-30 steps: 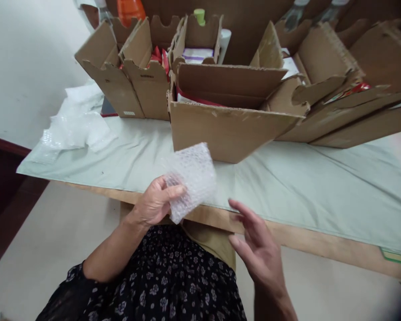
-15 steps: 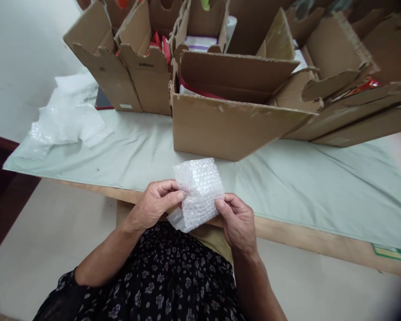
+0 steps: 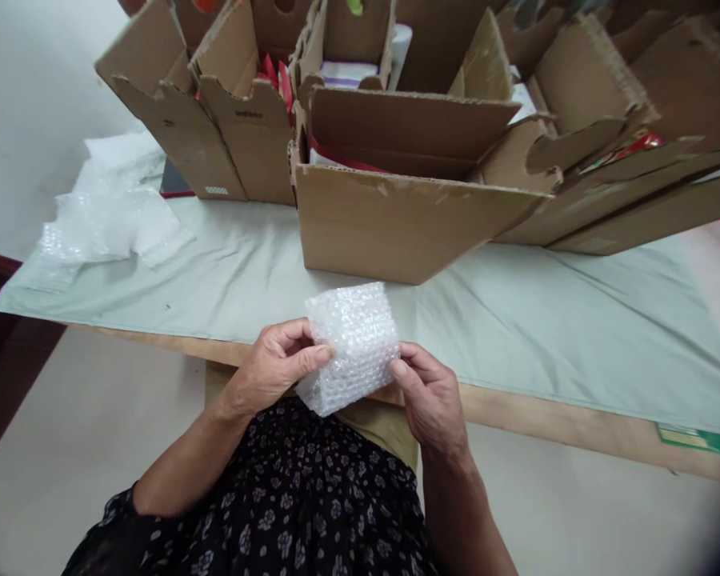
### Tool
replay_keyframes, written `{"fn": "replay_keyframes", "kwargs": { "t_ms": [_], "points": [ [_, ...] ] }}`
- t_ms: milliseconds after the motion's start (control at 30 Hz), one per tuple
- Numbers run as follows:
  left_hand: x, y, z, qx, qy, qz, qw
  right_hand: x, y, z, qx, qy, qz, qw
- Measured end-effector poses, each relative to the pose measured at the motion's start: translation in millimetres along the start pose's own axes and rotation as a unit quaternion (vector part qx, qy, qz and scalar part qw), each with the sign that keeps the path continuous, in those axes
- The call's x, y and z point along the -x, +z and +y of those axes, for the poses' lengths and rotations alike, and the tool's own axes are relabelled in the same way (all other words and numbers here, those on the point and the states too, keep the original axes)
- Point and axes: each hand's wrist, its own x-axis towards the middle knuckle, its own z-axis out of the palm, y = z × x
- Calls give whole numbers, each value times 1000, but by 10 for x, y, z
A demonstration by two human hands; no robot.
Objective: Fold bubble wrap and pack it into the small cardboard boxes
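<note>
Between my hands is a small clear bubble wrap bag (image 3: 357,340), held up over the table's front edge and slightly tilted. My left hand (image 3: 282,360) pinches its left side, thumb in front and fingers behind. At the lower right edge, my right hand (image 3: 429,392) grips it between thumb and fingers. The fingertips behind the plastic are hidden. Whether anything is inside the bag I cannot tell. More bubble wrap bags (image 3: 105,208) lie in a loose pile at the left end of the table.
A row of cut-open cardboard boxes (image 3: 408,224) stands along the back, some with red or white packets inside. A pale green cloth (image 3: 234,272) covers the table, whose wooden edge (image 3: 516,408) shows in front. A green strip (image 3: 699,438) lies at that edge on the right.
The view has shifted slightly, so the boxes and table appear further left. Both hands keep their hold on the bubble wrap bag, and its lower left corner has turned a little.
</note>
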Motion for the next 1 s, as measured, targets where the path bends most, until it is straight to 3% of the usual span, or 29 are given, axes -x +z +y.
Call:
{"fn": "replay_keyframes", "kwargs": {
  "t_ms": [167, 367, 500, 600, 733, 867, 1000],
  "points": [
    [38, -99, 68, -23, 57, 16, 998, -16, -35, -221, 62, -47, -115, 990],
    [65, -80, 266, 17, 129, 112, 985, -88, 69, -238, 113, -97, -199, 968],
    [81, -138, 302, -8, 155, 174, 972, -83, 1, -272, 95, -69, -119, 986],
    [73, -224, 223, -53, 133, 175, 974, -121, -153, -397, 134, -75, -26, 988],
    [43, -314, 78, -173, 29, 129, 976, -327, -324, -500, 280, -118, 46, 952],
    [108, -431, 17, -248, -70, 74, 963, -531, -468, -374, 388, -154, 97, 903],
    [242, -549, 70, -299, -67, 67, 949, -506, -643, -195, 415, -158, 125, 887]
  ]
}}
